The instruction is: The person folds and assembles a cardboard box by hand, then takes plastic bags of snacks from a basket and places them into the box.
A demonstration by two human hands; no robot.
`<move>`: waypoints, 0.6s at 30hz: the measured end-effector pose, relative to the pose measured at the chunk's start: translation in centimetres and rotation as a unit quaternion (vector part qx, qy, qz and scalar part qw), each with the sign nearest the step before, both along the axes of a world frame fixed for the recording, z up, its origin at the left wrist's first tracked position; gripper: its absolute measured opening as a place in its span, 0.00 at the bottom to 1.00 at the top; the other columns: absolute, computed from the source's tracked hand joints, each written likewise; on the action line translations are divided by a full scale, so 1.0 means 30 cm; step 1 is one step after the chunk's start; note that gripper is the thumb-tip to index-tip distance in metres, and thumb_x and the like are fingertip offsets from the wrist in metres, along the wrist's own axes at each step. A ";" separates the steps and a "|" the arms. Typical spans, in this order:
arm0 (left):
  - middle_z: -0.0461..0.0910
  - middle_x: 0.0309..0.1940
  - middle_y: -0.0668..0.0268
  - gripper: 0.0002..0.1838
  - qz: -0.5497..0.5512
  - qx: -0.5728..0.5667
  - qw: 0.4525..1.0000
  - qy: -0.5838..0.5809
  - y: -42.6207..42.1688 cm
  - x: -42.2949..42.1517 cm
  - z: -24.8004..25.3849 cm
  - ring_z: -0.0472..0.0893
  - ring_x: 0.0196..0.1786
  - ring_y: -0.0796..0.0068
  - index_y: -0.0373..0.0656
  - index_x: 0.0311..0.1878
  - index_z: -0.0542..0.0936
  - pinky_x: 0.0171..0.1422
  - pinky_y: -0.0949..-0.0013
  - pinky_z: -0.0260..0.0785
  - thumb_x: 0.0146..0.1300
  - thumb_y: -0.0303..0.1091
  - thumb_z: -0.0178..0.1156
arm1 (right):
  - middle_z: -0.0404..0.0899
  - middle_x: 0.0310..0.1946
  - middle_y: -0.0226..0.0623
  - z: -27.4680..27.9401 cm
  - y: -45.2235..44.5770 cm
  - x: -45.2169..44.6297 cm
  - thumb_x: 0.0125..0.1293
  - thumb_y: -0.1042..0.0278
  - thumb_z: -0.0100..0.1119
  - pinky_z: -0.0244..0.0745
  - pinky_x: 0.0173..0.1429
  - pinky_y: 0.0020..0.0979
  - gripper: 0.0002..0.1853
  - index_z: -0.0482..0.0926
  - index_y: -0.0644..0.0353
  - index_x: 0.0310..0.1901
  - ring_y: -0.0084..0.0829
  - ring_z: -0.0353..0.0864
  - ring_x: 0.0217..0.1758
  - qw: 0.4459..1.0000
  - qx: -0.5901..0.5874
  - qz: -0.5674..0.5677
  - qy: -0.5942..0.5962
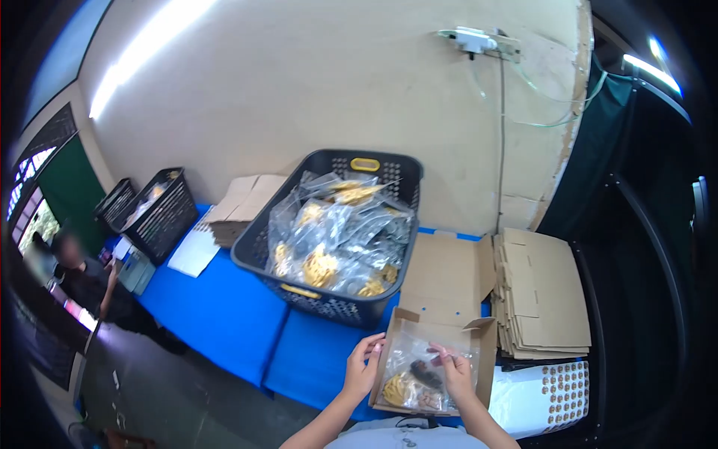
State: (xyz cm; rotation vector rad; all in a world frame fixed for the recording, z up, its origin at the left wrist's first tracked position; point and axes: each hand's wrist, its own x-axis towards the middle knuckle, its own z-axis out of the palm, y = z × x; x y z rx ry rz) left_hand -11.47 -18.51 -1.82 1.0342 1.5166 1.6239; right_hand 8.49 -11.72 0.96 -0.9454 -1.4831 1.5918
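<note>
An open cardboard box point(382, 387) sits at the blue table's front edge, its lid point(441, 277) folded back away from me. Inside lies a clear plastic bag point(410, 352) with yellow pieces, a dark item and some brownish pieces showing through. At the box's left wall is my left hand point(362, 367), its fingers and thumb closed on the edge. My right hand point(458, 374) reaches over the right side into the box, with its fingers closed on the bag's upper part. Exactly how much plastic it pinches is hard to see.
A black basket point(336, 305) full of bagged yellow pieces stands behind the box. Flat cardboard boxes point(546, 292) are stacked at right, near a sheet of round stickers point(565, 393). More cardboard point(243, 202) and another basket point(168, 224) stand left; a person point(97, 288) is beyond.
</note>
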 end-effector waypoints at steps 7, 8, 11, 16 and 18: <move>0.48 0.74 0.52 0.41 -0.214 0.050 0.974 0.049 -0.117 0.097 0.023 0.49 0.76 0.60 0.39 0.74 0.49 0.76 0.62 0.46 0.65 0.43 0.59 | 0.75 0.48 0.47 0.043 -0.105 -0.057 0.69 0.66 0.51 0.67 0.60 0.36 0.17 0.76 0.65 0.54 0.46 0.75 0.53 0.957 0.264 0.055 -0.106; 0.48 0.74 0.52 0.41 -0.212 0.053 0.975 0.050 -0.126 0.119 0.012 0.49 0.76 0.60 0.39 0.74 0.49 0.76 0.62 0.46 0.65 0.43 0.59 | 0.75 0.48 0.47 0.053 -0.122 -0.056 0.69 0.66 0.51 0.67 0.60 0.36 0.17 0.76 0.65 0.54 0.46 0.75 0.53 0.956 0.268 0.056 -0.105; 0.52 0.72 0.50 0.48 -0.195 0.069 0.978 -0.001 -0.127 0.157 0.033 0.55 0.74 0.62 0.37 0.74 0.49 0.74 0.63 0.50 0.59 0.44 0.66 | 0.70 0.55 0.48 0.020 -0.136 -0.042 0.62 0.60 0.56 0.65 0.61 0.38 0.24 0.75 0.62 0.58 0.45 0.70 0.58 0.946 0.306 0.083 -0.070; 0.58 0.70 0.52 0.49 -0.204 0.063 0.976 0.037 -0.138 0.184 0.058 0.60 0.72 0.63 0.37 0.74 0.51 0.73 0.64 0.53 0.56 0.43 0.69 | 0.71 0.55 0.44 0.064 -0.137 -0.006 0.65 0.45 0.52 0.66 0.59 0.38 0.26 0.78 0.52 0.57 0.42 0.69 0.55 0.921 0.378 0.012 -0.090; 0.60 0.70 0.53 0.49 -0.205 0.064 0.976 0.041 -0.144 0.197 0.063 0.61 0.71 0.64 0.38 0.73 0.51 0.73 0.64 0.54 0.56 0.43 0.70 | 0.72 0.54 0.43 0.068 -0.133 0.004 0.67 0.41 0.48 0.65 0.58 0.39 0.27 0.80 0.51 0.56 0.40 0.68 0.55 0.924 0.375 0.002 -0.072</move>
